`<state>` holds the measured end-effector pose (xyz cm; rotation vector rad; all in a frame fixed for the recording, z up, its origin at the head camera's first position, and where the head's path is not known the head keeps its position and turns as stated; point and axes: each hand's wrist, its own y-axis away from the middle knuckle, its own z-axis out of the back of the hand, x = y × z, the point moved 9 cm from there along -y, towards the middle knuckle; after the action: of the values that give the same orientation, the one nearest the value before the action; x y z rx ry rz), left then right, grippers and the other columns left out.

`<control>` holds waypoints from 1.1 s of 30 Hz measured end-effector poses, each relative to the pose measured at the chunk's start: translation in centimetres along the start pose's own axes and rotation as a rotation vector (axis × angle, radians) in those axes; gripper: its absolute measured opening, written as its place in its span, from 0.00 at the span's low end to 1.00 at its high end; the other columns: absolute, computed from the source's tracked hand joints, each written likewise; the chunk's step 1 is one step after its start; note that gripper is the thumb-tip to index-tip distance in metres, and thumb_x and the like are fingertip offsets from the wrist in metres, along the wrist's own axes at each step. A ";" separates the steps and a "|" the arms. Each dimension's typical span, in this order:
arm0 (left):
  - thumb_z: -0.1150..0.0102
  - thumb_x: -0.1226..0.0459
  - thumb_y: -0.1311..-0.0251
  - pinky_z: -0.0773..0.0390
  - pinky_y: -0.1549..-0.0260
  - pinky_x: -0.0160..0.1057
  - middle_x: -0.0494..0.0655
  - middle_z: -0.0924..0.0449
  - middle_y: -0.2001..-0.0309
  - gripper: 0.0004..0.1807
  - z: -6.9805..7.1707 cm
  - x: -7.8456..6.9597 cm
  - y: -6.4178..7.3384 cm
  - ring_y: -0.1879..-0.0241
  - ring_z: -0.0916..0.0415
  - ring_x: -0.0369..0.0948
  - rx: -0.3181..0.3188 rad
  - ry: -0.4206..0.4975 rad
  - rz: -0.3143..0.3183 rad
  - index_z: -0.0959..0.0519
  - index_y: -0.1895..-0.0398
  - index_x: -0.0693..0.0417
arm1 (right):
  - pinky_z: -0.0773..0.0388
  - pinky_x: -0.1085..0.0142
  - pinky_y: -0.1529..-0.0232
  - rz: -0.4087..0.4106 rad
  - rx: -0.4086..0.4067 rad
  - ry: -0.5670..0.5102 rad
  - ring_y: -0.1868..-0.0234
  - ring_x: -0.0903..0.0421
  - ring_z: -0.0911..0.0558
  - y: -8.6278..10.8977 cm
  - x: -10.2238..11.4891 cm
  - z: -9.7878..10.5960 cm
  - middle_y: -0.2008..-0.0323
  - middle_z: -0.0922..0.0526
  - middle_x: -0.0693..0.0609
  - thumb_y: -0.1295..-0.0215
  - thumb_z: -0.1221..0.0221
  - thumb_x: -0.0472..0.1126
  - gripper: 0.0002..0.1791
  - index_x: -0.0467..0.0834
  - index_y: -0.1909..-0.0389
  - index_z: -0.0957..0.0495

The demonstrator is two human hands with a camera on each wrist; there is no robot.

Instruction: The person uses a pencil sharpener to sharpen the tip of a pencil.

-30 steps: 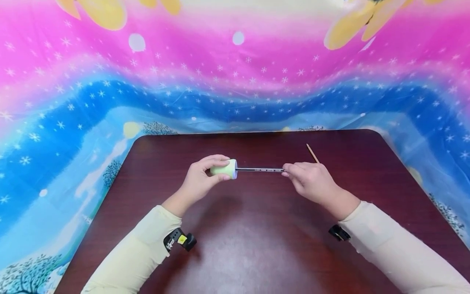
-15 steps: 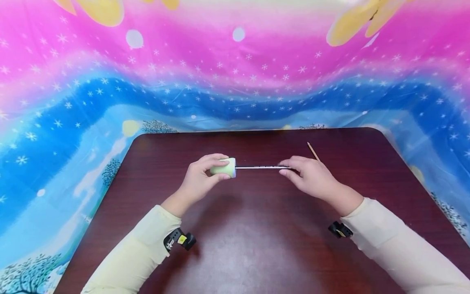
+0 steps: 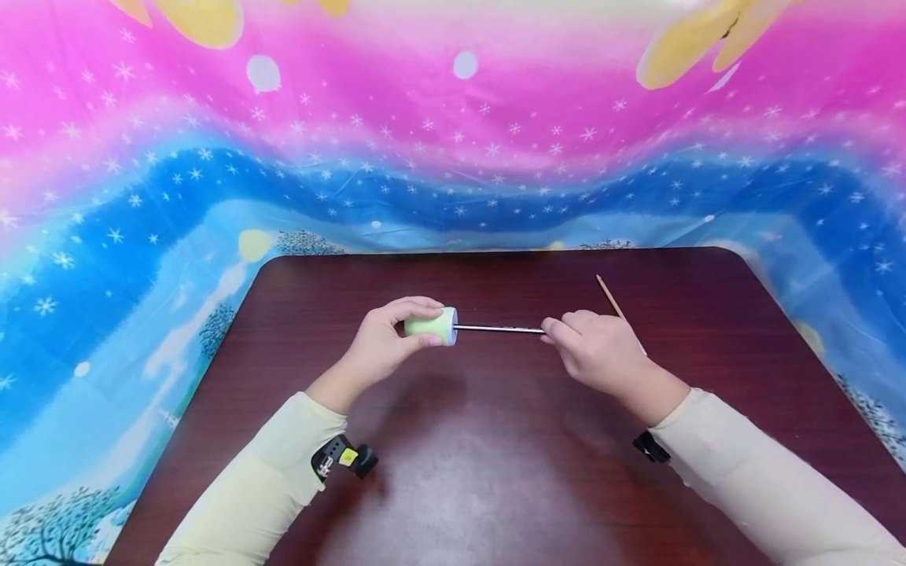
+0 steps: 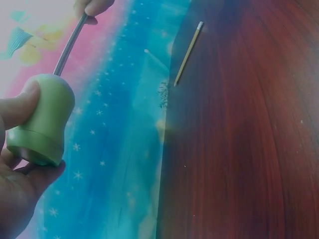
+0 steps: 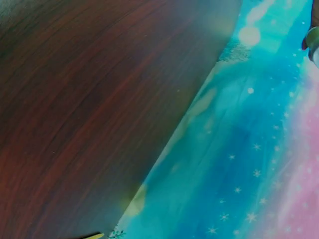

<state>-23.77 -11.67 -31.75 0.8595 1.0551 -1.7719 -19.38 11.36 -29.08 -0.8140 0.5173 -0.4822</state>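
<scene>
In the head view my left hand (image 3: 378, 342) grips a light green pencil sharpener (image 3: 429, 326) between thumb and fingers, its white end facing right. A dark pencil (image 3: 499, 328) with a pale stripe runs level, its left end inside the sharpener. My right hand (image 3: 598, 350) pinches the pencil's other end with curled fingers. The left wrist view shows the sharpener's waisted green body (image 4: 47, 112) and the pencil (image 4: 70, 45) rising from it to the right fingertips. Only a bit of the sharpener (image 5: 313, 42) enters the right wrist view, at its right edge; the right hand is outside it.
A second, yellow pencil (image 3: 610, 296) with a white end lies on the dark red wooden table (image 3: 453, 472), partly behind my right hand. Patterned pink and blue cloth (image 3: 453, 181) hangs round the table's back and sides. Both wrists wear black camera mounts (image 3: 344, 457).
Half a second ago my right fingers were straighter along the pencil; now they are curled, and the pencil shows a different side. The left hand and sharpener stay nearly in place.
</scene>
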 end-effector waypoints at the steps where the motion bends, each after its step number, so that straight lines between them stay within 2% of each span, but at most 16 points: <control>1: 0.27 0.72 0.54 0.22 0.57 0.43 0.52 0.19 0.49 0.21 0.0 -0.1 0.0 0.46 0.24 0.46 0.000 -0.003 -0.016 0.17 0.52 0.61 | 0.35 0.60 0.90 -0.016 0.022 -0.016 0.85 0.51 0.28 0.0 -0.1 -0.1 0.83 0.27 0.51 0.23 0.56 0.47 0.20 0.41 0.69 0.23; 3: 0.27 0.72 0.54 0.22 0.61 0.39 0.52 0.19 0.49 0.21 0.0 -0.5 0.1 0.48 0.24 0.45 -0.012 -0.021 -0.058 0.17 0.52 0.62 | 0.32 0.60 0.87 -0.072 0.092 -0.071 0.83 0.52 0.23 -0.1 -0.5 -0.4 0.82 0.23 0.52 0.23 0.59 0.50 0.23 0.41 0.69 0.23; 5: 0.27 0.72 0.55 0.23 0.66 0.35 0.52 0.19 0.49 0.21 0.1 -1.0 0.3 0.49 0.24 0.45 -0.032 -0.052 -0.126 0.16 0.53 0.62 | 0.28 0.59 0.83 -0.161 0.194 -0.153 0.80 0.54 0.20 -0.1 -1.0 -0.9 0.78 0.18 0.52 0.24 0.54 0.48 0.19 0.41 0.69 0.22; 9: 0.26 0.74 0.58 0.22 0.70 0.32 0.54 0.18 0.51 0.20 0.0 -2.6 0.8 0.49 0.24 0.47 -0.072 -0.145 -0.325 0.15 0.56 0.62 | 0.22 0.59 0.70 -0.437 0.424 -0.423 0.73 0.57 0.19 0.6 -2.6 -2.6 0.71 0.15 0.51 0.32 0.43 0.37 0.07 0.40 0.66 0.18; 10: 0.25 0.74 0.59 0.21 0.67 0.33 0.54 0.18 0.51 0.20 -0.1 -3.0 0.9 0.48 0.25 0.48 -0.079 -0.171 -0.377 0.15 0.57 0.62 | 0.23 0.60 0.68 -0.518 0.478 -0.493 0.72 0.57 0.20 1.0 -3.0 -3.0 0.71 0.16 0.51 0.34 0.42 0.34 0.04 0.40 0.66 0.18; 12: 0.25 0.74 0.60 0.20 0.61 0.37 0.55 0.18 0.52 0.19 -0.3 -3.7 1.2 0.48 0.25 0.49 -0.092 -0.222 -0.488 0.15 0.59 0.63 | 0.26 0.61 0.67 -0.669 0.572 -0.619 0.71 0.57 0.24 1.8 -3.7 -3.9 0.72 0.18 0.52 0.33 0.43 0.34 0.06 0.40 0.68 0.19; 15: 0.24 0.74 0.62 0.22 0.52 0.42 0.56 0.18 0.53 0.19 -0.7 -4.4 1.7 0.49 0.25 0.52 -0.115 -0.284 -0.624 0.14 0.61 0.62 | 0.33 0.65 0.74 -0.855 0.668 -0.812 0.77 0.59 0.31 3.0 -4.2 -5.1 0.80 0.27 0.54 0.30 0.46 0.35 0.09 0.38 0.70 0.20; 16: 0.24 0.74 0.62 0.22 0.51 0.43 0.56 0.18 0.53 0.19 -0.7 -4.5 1.8 0.49 0.25 0.52 -0.120 -0.297 -0.652 0.14 0.61 0.62 | 0.34 0.65 0.74 -0.886 0.694 -0.846 0.77 0.58 0.33 3.2 -4.3 -5.4 0.81 0.30 0.54 0.30 0.46 0.36 0.10 0.38 0.70 0.21; 18: 0.24 0.74 0.62 0.21 0.53 0.43 0.57 0.18 0.54 0.19 -0.9 -4.5 2.0 0.50 0.25 0.52 -0.126 -0.307 -0.672 0.14 0.62 0.62 | 0.34 0.65 0.73 -0.901 0.730 -0.864 0.76 0.58 0.32 3.6 -4.3 -5.7 0.80 0.27 0.53 0.29 0.47 0.37 0.11 0.38 0.70 0.20; 20: 0.24 0.74 0.62 0.20 0.56 0.42 0.56 0.18 0.54 0.19 -0.9 -4.2 1.8 0.49 0.25 0.52 -0.117 -0.303 -0.625 0.14 0.61 0.62 | 0.30 0.62 0.70 -0.847 0.747 -0.806 0.74 0.57 0.28 3.5 -4.2 -5.7 0.77 0.22 0.52 0.29 0.47 0.38 0.10 0.38 0.66 0.19; 22: 0.24 0.73 0.61 0.18 0.62 0.40 0.55 0.18 0.53 0.20 -0.9 -3.7 1.5 0.49 0.24 0.50 -0.101 -0.286 -0.542 0.14 0.59 0.62 | 0.27 0.58 0.62 -0.706 0.703 -0.643 0.66 0.55 0.24 2.8 -4.1 -5.2 0.66 0.18 0.52 0.30 0.45 0.40 0.10 0.41 0.60 0.17; 23: 0.24 0.73 0.60 0.18 0.65 0.38 0.54 0.17 0.53 0.20 -0.9 -3.3 1.2 0.50 0.24 0.50 -0.093 -0.269 -0.488 0.14 0.59 0.62 | 0.26 0.58 0.62 -0.632 0.658 -0.559 0.65 0.55 0.23 2.4 -4.0 -4.7 0.64 0.17 0.52 0.30 0.44 0.41 0.11 0.41 0.56 0.17; 26: 0.25 0.72 0.57 0.22 0.70 0.33 0.53 0.18 0.51 0.20 -0.6 -2.2 0.6 0.51 0.23 0.46 -0.071 -0.186 -0.306 0.15 0.56 0.62 | 0.23 0.56 0.64 -0.405 0.452 -0.306 0.66 0.54 0.21 1.3 -3.3 -3.1 0.65 0.19 0.51 0.31 0.44 0.47 0.17 0.42 0.50 0.19; 28: 0.26 0.72 0.55 0.22 0.67 0.31 0.52 0.18 0.50 0.19 -0.4 -1.2 0.3 0.51 0.23 0.45 -0.066 -0.107 -0.189 0.15 0.55 0.62 | 0.23 0.57 0.70 -0.260 0.290 -0.170 0.70 0.52 0.21 0.8 -2.6 -1.8 0.69 0.20 0.50 0.28 0.47 0.49 0.18 0.41 0.51 0.19; 31: 0.27 0.71 0.53 0.22 0.62 0.30 0.51 0.18 0.50 0.20 -0.1 -0.1 0.1 0.50 0.23 0.44 -0.048 -0.009 -0.042 0.16 0.53 0.61 | 0.26 0.57 0.79 -0.075 0.094 -0.048 0.76 0.49 0.24 0.5 -1.3 -0.4 0.75 0.24 0.48 0.25 0.52 0.47 0.18 0.39 0.59 0.20; 33: 0.27 0.71 0.52 0.22 0.59 0.31 0.51 0.18 0.49 0.20 -0.1 0.4 -0.1 0.49 0.23 0.44 -0.026 0.035 0.023 0.16 0.53 0.60 | 0.30 0.60 0.83 0.007 0.012 -0.012 0.80 0.49 0.28 0.4 -0.4 0.1 0.78 0.27 0.48 0.25 0.53 0.42 0.15 0.37 0.63 0.22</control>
<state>-23.97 -11.66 -32.11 0.8860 1.0849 -1.7260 -19.55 11.92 -29.22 -0.8026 0.5057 -0.4737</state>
